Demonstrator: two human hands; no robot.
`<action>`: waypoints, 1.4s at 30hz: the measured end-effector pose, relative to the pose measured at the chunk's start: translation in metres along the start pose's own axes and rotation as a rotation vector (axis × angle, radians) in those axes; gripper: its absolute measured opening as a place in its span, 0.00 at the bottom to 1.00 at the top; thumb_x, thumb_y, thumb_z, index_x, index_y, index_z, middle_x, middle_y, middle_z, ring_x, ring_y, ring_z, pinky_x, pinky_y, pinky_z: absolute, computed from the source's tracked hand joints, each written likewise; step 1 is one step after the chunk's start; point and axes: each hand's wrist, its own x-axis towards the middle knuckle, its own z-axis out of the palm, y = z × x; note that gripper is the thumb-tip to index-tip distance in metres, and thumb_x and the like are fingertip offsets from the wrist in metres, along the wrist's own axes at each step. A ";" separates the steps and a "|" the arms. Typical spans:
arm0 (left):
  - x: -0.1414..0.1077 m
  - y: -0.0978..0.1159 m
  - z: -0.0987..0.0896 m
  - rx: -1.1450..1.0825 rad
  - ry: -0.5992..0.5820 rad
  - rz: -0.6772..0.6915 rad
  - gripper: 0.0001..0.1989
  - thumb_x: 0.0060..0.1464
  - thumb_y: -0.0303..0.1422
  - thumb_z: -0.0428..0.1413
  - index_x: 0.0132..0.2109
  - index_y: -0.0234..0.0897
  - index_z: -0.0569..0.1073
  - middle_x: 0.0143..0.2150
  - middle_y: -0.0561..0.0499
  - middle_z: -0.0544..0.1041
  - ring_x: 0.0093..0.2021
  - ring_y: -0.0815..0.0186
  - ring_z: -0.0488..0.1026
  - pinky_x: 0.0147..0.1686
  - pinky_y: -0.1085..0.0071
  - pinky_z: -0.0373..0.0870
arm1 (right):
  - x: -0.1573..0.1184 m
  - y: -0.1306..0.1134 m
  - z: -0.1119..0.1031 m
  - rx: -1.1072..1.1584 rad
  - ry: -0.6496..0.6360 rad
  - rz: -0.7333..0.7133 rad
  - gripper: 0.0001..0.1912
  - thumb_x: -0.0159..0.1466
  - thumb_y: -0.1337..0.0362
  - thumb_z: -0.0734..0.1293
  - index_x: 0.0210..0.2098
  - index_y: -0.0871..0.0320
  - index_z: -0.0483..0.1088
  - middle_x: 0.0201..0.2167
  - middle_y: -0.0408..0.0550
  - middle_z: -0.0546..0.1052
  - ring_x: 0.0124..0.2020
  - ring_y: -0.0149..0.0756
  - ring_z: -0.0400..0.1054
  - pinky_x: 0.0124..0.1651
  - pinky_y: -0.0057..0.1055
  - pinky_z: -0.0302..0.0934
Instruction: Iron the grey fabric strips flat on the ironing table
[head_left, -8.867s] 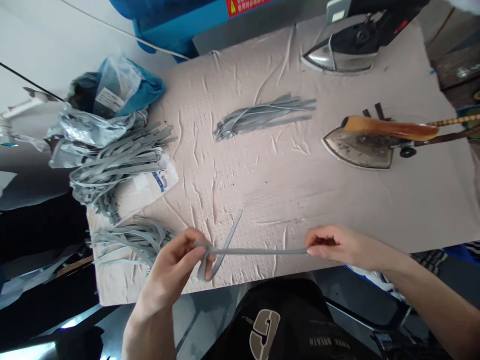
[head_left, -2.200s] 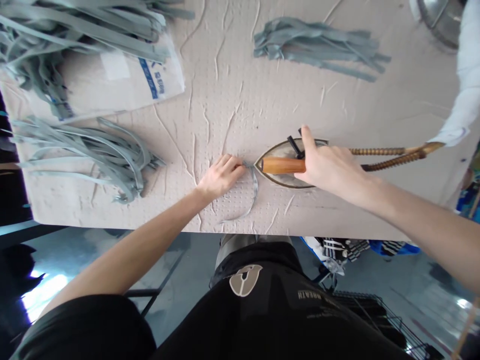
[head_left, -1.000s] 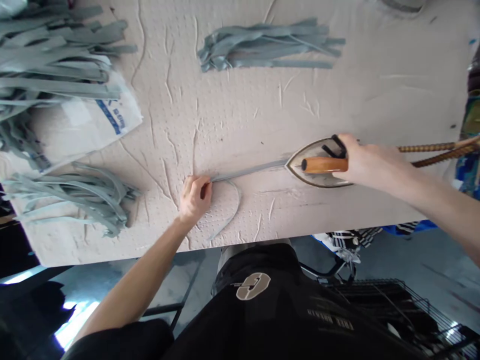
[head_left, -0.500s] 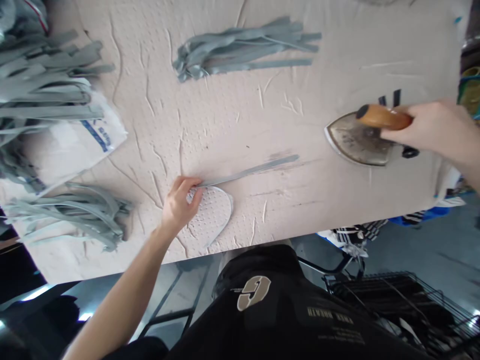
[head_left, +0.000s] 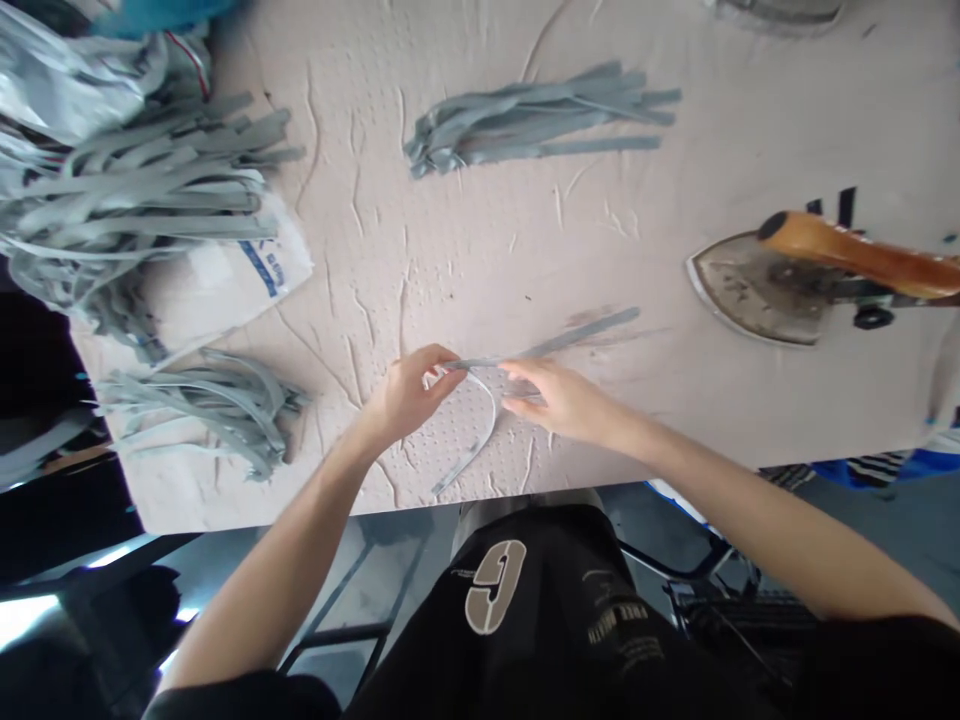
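My left hand (head_left: 412,392) pinches a grey rubbery strip (head_left: 555,342) near where it bends, and the strip's long end runs right across the padded table cover (head_left: 480,240). Below the pinch, a thinner curved length (head_left: 480,445) of strip arcs down to the cover. My right hand (head_left: 559,400) lies just below the long end, with its fingers spread and reaching toward my left hand. It holds nothing. To the right stands a flat iron (head_left: 750,285) with a wooden handle (head_left: 855,250).
Bundles of grey strips lie at upper middle (head_left: 532,125), far left (head_left: 150,200) and lower left (head_left: 210,410). A white paper packet (head_left: 255,275) lies under the left pile, with a silver plastic bag (head_left: 67,80) beyond it. A second iron (head_left: 780,10) sits at the top edge.
My right hand has let go of the iron's handle and moved left to the strip. The iron now stands further right in view. My left hand still pinches the strip.
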 end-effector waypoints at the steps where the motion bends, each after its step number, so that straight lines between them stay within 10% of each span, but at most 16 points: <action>1: 0.001 0.008 -0.002 -0.030 -0.003 -0.003 0.07 0.62 0.36 0.56 0.41 0.39 0.77 0.34 0.51 0.79 0.35 0.67 0.75 0.33 0.71 0.70 | 0.007 -0.001 0.007 0.093 0.025 0.005 0.22 0.67 0.56 0.66 0.58 0.56 0.72 0.54 0.56 0.79 0.55 0.44 0.73 0.59 0.46 0.66; 14: 0.041 0.072 -0.019 -0.492 0.079 0.071 0.08 0.63 0.35 0.57 0.35 0.38 0.74 0.32 0.50 0.79 0.35 0.65 0.79 0.35 0.66 0.78 | 0.018 -0.022 -0.004 0.592 0.281 -0.088 0.13 0.65 0.53 0.69 0.33 0.55 0.73 0.36 0.44 0.78 0.46 0.36 0.72 0.56 0.39 0.63; 22: 0.096 0.068 -0.041 -0.393 0.537 0.196 0.12 0.66 0.42 0.55 0.40 0.40 0.75 0.43 0.53 0.80 0.45 0.66 0.79 0.48 0.62 0.78 | 0.003 -0.018 -0.105 0.295 0.384 0.049 0.10 0.66 0.55 0.66 0.34 0.55 0.71 0.27 0.43 0.75 0.31 0.34 0.70 0.44 0.38 0.67; 27: 0.070 0.040 -0.040 -0.267 0.810 0.125 0.07 0.65 0.38 0.57 0.45 0.41 0.77 0.43 0.53 0.79 0.45 0.67 0.76 0.48 0.65 0.75 | -0.016 0.005 -0.145 0.026 0.435 0.151 0.09 0.65 0.56 0.65 0.33 0.55 0.71 0.25 0.44 0.74 0.28 0.35 0.70 0.41 0.39 0.66; 35: -0.037 -0.018 0.047 0.197 0.620 -0.229 0.07 0.62 0.32 0.57 0.34 0.40 0.71 0.46 0.45 0.77 0.50 0.56 0.73 0.55 0.49 0.69 | -0.021 0.066 -0.104 -0.102 0.101 0.371 0.15 0.67 0.54 0.62 0.34 0.56 0.74 0.23 0.42 0.74 0.25 0.32 0.67 0.31 0.31 0.56; 39: -0.041 -0.011 0.052 0.371 0.635 -0.283 0.13 0.58 0.28 0.59 0.50 0.39 0.72 0.53 0.40 0.71 0.57 0.49 0.68 0.60 0.40 0.62 | -0.027 0.069 -0.088 -0.529 0.290 0.358 0.12 0.68 0.58 0.62 0.38 0.56 0.76 0.34 0.49 0.80 0.35 0.39 0.72 0.34 0.33 0.59; 42: -0.016 0.022 0.054 0.374 0.660 -0.192 0.20 0.57 0.26 0.58 0.57 0.38 0.70 0.58 0.38 0.69 0.61 0.49 0.66 0.62 0.44 0.60 | -0.041 0.068 -0.071 -0.724 0.544 0.027 0.11 0.69 0.65 0.61 0.42 0.59 0.76 0.42 0.53 0.80 0.44 0.41 0.73 0.45 0.36 0.66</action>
